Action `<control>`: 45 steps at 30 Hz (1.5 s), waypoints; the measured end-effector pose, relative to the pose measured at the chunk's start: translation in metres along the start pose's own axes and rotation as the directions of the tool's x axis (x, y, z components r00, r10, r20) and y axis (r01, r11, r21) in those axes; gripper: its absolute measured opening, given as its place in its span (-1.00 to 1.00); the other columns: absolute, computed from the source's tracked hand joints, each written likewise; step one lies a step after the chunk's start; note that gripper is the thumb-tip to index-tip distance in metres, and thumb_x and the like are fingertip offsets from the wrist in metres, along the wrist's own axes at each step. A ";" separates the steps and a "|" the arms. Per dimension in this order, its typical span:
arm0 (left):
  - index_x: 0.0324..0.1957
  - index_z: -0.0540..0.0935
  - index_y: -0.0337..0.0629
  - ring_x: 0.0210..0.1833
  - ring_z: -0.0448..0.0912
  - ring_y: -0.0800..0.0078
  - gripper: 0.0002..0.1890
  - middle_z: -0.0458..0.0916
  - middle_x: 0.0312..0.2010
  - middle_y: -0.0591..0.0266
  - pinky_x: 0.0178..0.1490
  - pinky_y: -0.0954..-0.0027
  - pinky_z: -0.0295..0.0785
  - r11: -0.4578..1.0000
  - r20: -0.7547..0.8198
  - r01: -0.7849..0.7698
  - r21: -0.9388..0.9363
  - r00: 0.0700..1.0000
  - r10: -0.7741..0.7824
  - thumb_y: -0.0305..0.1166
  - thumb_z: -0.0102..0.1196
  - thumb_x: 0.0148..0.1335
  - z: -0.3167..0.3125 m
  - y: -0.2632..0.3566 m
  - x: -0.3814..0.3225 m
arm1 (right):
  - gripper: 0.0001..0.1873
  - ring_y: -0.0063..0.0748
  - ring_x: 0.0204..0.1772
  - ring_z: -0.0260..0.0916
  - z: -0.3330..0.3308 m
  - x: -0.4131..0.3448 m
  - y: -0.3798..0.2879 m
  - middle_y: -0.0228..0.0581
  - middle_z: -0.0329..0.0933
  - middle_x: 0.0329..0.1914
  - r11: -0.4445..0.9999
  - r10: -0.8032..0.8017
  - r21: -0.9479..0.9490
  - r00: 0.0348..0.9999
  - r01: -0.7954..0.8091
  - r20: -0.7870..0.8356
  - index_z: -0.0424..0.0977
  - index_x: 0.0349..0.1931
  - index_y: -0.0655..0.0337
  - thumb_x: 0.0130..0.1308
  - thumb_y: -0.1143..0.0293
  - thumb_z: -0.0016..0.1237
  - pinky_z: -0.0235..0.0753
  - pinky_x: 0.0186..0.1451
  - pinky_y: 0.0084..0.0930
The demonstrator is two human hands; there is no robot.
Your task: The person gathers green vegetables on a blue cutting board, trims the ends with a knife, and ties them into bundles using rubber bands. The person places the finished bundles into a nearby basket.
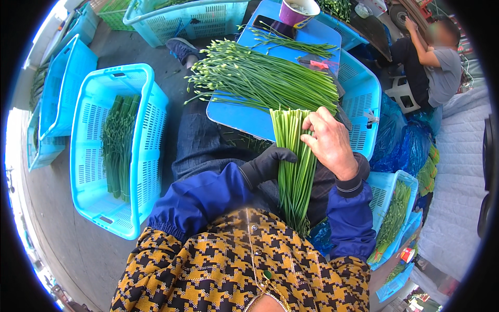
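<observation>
A bunch of green flowering chive stems (pixel 298 175) stands upright before me, cut ends up, flower heads down by my lap. My left hand (pixel 273 162), in a dark glove, is closed around its middle. Bare, my right hand (pixel 327 136) has its curled fingers at the bunch's upper right edge; whether they pinch a stem I cannot tell. Beyond lies a large loose pile of flowering chives (pixel 265 74) on a small blue table (pixel 241 117), buds to the left. A smaller group of stems (pixel 300 45) lies behind it, near a red tie (pixel 319 64).
On my left, a blue plastic crate (pixel 138 156) holds tied bundles (pixel 121 148). More crates stand at upper left, behind the table and at lower right. A purple tub (pixel 298 11) and a phone (pixel 275 26) are on the table. A seated person (pixel 440 66) is at upper right.
</observation>
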State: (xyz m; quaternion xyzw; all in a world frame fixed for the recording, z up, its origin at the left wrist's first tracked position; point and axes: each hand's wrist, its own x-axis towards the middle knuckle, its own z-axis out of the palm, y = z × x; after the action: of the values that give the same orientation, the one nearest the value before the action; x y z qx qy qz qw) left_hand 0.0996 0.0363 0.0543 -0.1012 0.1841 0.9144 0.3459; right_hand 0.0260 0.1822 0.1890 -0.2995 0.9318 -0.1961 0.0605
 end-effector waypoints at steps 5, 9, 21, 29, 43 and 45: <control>0.18 0.53 -0.37 -0.09 0.73 0.23 -0.51 0.70 -0.05 0.01 0.04 0.18 0.70 0.999 -0.010 -0.029 0.029 1.000 0.029 -0.56 0.15 0.15 -0.002 -0.001 0.001 | -0.72 -0.17 -0.31 0.59 -0.003 -0.002 -0.009 -0.22 0.45 -0.28 0.999 -0.031 -0.041 0.999 0.030 -0.030 0.46 -0.29 0.21 0.07 0.52 0.32 0.54 -0.26 -0.24; 0.18 0.53 -0.35 -0.08 0.72 0.24 -0.52 0.70 -0.04 0.03 0.07 0.20 0.69 1.000 0.009 0.008 0.020 1.000 -0.008 -0.56 0.15 0.15 -0.003 0.000 0.002 | -0.72 -0.07 -0.29 0.59 -0.002 0.001 -0.001 -0.26 0.48 -0.30 1.000 -0.006 0.007 0.998 0.007 -0.070 0.48 -0.27 0.14 0.08 0.46 0.34 0.53 -0.27 -0.15; 0.18 0.54 -0.27 -0.05 0.71 0.33 -0.52 0.71 -0.05 0.18 0.08 0.25 0.65 0.992 0.138 -0.112 0.052 0.985 0.104 -0.52 0.31 0.20 0.002 -0.001 0.006 | -0.77 -0.25 -0.32 0.63 -0.008 0.015 -0.001 -0.25 0.58 -0.33 0.969 0.045 0.246 0.987 -0.006 -0.154 0.50 -0.25 0.23 0.11 0.60 0.25 0.58 -0.24 -0.34; 0.19 0.52 -0.29 -0.07 0.71 0.34 -0.54 0.70 -0.08 0.14 0.08 0.23 0.67 0.998 0.082 -0.057 -0.022 0.995 0.058 -0.55 0.22 0.23 -0.002 -0.003 0.005 | -0.71 -0.33 -0.26 0.52 -0.007 0.000 -0.005 -0.24 0.43 -0.20 0.994 -0.032 0.096 0.994 0.042 -0.103 0.54 -0.23 0.26 0.01 0.66 0.27 0.57 -0.23 -0.41; 0.19 0.50 -0.29 -0.05 0.71 0.37 -0.55 0.69 -0.07 0.17 0.09 0.27 0.67 0.995 0.052 -0.096 0.038 0.994 0.094 -0.55 0.21 0.25 0.000 -0.002 0.004 | -0.76 -0.10 -0.15 0.55 -0.002 -0.001 -0.007 -0.22 0.42 -0.18 0.999 -0.040 0.026 0.992 0.044 -0.120 0.52 -0.34 0.23 0.00 0.57 0.31 0.55 -0.13 -0.21; 0.19 0.50 -0.29 -0.05 0.71 0.37 -0.55 0.69 -0.07 0.17 0.09 0.27 0.66 0.993 0.054 -0.109 0.053 0.993 0.107 -0.54 0.22 0.24 0.000 -0.001 0.004 | -0.78 -0.09 -0.15 0.55 0.002 0.000 -0.002 -0.22 0.43 -0.19 0.997 -0.027 0.064 0.991 0.036 -0.128 0.51 -0.36 0.23 0.02 0.57 0.29 0.54 -0.12 -0.19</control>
State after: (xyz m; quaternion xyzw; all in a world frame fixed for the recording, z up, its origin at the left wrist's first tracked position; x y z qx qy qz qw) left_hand 0.0976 0.0397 0.0531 -0.0582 0.2059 0.9286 0.3032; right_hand 0.0275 0.1803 0.1874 -0.2988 0.9219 -0.2464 0.0077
